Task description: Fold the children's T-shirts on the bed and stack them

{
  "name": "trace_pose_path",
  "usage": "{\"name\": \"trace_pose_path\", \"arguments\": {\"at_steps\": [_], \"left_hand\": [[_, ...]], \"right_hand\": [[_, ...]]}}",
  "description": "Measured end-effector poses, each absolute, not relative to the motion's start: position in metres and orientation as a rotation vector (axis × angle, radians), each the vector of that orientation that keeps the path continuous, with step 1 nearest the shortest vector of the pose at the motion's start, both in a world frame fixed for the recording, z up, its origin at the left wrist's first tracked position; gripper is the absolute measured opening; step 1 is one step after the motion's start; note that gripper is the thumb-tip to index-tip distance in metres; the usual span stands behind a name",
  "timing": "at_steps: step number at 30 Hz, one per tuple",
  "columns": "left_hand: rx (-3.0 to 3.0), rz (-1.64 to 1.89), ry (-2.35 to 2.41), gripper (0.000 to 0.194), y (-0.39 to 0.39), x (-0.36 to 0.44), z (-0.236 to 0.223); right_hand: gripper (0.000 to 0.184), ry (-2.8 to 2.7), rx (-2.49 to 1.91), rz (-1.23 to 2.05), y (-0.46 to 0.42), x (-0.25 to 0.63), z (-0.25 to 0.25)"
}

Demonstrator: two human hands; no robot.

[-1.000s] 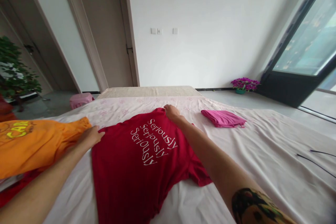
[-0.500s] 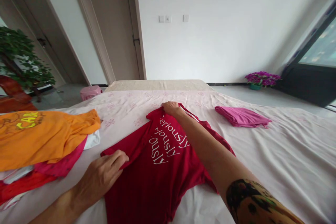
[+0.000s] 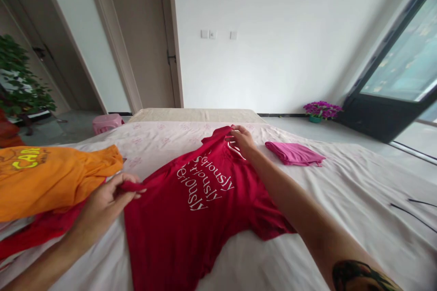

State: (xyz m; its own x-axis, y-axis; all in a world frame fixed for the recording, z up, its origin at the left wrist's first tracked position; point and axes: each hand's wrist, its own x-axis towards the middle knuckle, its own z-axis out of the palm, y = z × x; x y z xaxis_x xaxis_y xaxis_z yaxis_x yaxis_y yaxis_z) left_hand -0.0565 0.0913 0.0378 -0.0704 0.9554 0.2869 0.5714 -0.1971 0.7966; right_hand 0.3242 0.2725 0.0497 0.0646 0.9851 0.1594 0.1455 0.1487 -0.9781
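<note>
A dark red T-shirt (image 3: 177,236) with white "Seriously" lettering is spread over the pale sheet (image 3: 259,259), its collar toward the far side. My left hand (image 3: 118,191) pinches the shirt's left edge, slightly lifted from the bed. Near the collar, my right hand (image 3: 241,138) grips the shoulder fabric between thumb and fingers. The far sleeve lies past the right hand, and the other sleeve rests on the sheet beneath my right forearm. A folded pink garment (image 3: 295,153) lies to the right of the shirt.
On the left is a heap of clothes with an orange T-shirt (image 3: 58,177) on top. A pink stool (image 3: 107,122) stands beyond the bed, and purple flowers (image 3: 322,110) stand by the wall. Two dark thin cords (image 3: 413,217) show at the right.
Both hands have pulled the shirt flatter, showing more lettering. My left hand has moved left and up with the edge; my right hand has shifted right toward the collar. The view has turned slightly right.
</note>
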Motion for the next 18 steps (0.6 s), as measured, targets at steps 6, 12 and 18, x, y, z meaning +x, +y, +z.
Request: {"name": "trace_pose_path", "arguments": {"at_steps": [6, 12, 18], "left_hand": [[2.176, 0.746, 1.422, 0.017, 0.027, -0.032, -0.008], [2.367, 0.654, 1.542, 0.024, 0.011, -0.020, -0.006], [2.382, 0.652, 1.693, 0.017, 0.006, -0.019, -0.003]], "right_hand": [[0.019, -1.600, -1.883, 0.588, 0.190, 0.408, 0.021], [0.029, -2.039, -1.738, 0.206, 0.169, 0.390, 0.032], [0.038, -2.217, -1.759, 0.394, 0.183, 0.354, 0.031]]}}
